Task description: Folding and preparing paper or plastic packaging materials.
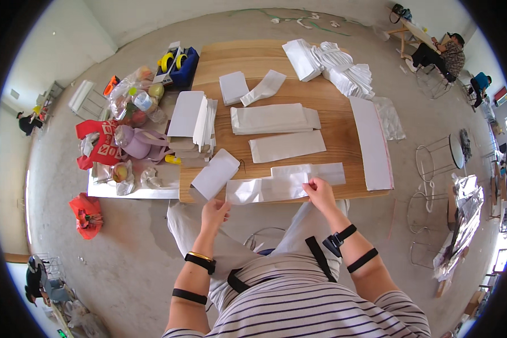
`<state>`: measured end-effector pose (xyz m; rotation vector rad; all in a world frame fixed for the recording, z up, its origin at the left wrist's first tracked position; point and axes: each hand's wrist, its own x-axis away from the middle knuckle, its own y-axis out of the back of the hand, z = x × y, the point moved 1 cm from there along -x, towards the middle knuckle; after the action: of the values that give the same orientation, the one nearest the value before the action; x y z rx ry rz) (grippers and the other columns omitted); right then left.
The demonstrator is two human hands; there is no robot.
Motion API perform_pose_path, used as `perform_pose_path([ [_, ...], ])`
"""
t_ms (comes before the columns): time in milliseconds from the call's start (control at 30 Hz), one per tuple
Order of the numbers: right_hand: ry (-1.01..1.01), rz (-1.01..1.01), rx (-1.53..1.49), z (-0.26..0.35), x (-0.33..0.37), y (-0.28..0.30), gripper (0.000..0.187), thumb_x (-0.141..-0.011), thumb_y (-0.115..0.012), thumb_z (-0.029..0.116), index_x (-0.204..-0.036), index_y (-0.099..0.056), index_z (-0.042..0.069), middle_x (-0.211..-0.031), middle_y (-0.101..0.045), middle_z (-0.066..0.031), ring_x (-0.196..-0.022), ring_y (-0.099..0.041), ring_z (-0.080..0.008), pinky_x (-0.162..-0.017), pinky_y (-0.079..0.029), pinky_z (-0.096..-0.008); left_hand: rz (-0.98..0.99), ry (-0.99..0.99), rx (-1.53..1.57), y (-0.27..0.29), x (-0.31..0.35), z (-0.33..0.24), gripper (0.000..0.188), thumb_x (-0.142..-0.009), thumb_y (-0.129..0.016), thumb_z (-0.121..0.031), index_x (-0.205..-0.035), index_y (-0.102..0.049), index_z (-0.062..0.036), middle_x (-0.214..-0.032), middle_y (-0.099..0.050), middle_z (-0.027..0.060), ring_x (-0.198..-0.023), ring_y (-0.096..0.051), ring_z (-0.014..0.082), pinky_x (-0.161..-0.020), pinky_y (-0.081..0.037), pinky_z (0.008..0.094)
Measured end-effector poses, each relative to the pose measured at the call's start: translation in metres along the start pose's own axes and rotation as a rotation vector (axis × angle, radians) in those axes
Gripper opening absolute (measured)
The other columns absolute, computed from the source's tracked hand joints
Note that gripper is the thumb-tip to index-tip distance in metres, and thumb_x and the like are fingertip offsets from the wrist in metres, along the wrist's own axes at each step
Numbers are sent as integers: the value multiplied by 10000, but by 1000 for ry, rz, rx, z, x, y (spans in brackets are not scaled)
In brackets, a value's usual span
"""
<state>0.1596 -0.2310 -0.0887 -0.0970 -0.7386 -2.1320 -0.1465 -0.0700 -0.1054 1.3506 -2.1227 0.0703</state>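
A long, creased white paper strip (253, 191) lies along the table's near edge, partly over a second white strip (328, 173) behind it. My right hand (321, 194) pinches the first strip at its right end. At its lower left corner my left hand (214, 215) is closed, thumb and fingertips together on the paper's edge. Just beyond the left hand, a slanted white card stack (216, 173) rests on the table. Farther in are a flat white paper sleeve (287, 146) and a pile of similar sleeves (273, 119).
Bundled white papers (343, 67) fill the far right corner, and a long white board (369, 143) lines the right edge. At left stand white cards (186, 115), a lilac bottle (138, 142), bagged fruit (141, 101) and a blue tape dispenser (183, 70). Several people sit farther off.
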Motion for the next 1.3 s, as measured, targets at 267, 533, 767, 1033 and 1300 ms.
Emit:
perform_pose_path([
  [267,204,-98,152,-3,-2,-3,239,-840,-724,247,-829,-641,23,-706,-661,-125,-628,-637,-263,-590,-494,-362,-163,45,-280,-13,2,-19,329,-847,-769,-326,-868,-633,-27,-786,-715,71,-576,-657,125,-528,-515,263],
  [533,260,-84,156,9,5,-1,216,-848,-724,231,-839,-632,36,-682,-648,-117,-618,-634,-261,-579,-488,-353,-241,-141,-559,-18,0,-33,244,-785,-772,-265,-896,-686,-65,-774,-683,53,-781,-670,184,-700,-513,347],
  [767,279,-91,25,16,1,8,194,-864,-713,215,-858,-634,38,-702,-655,-121,-622,-634,-254,-585,-492,-353,-142,-391,-277,-22,0,-43,183,-801,-749,-192,-889,-686,-46,-803,-707,86,-760,-679,217,-712,-522,339],
  [1033,222,-188,135,-4,-19,2,199,-865,-702,245,-872,-649,53,-728,-665,-120,-674,-647,-285,-607,-497,-393,-224,-450,-365,-29,-22,-41,139,-828,-743,-120,-828,-652,-16,-740,-691,49,-664,-642,123,-640,-516,273],
  [1300,164,-166,152,0,-15,3,208,-863,-698,262,-848,-643,62,-720,-664,-106,-673,-649,-282,-601,-490,-395,153,-9,130,-24,-13,-23,230,-814,-763,-160,-887,-612,-3,-801,-681,60,-734,-661,141,-642,-513,303],
])
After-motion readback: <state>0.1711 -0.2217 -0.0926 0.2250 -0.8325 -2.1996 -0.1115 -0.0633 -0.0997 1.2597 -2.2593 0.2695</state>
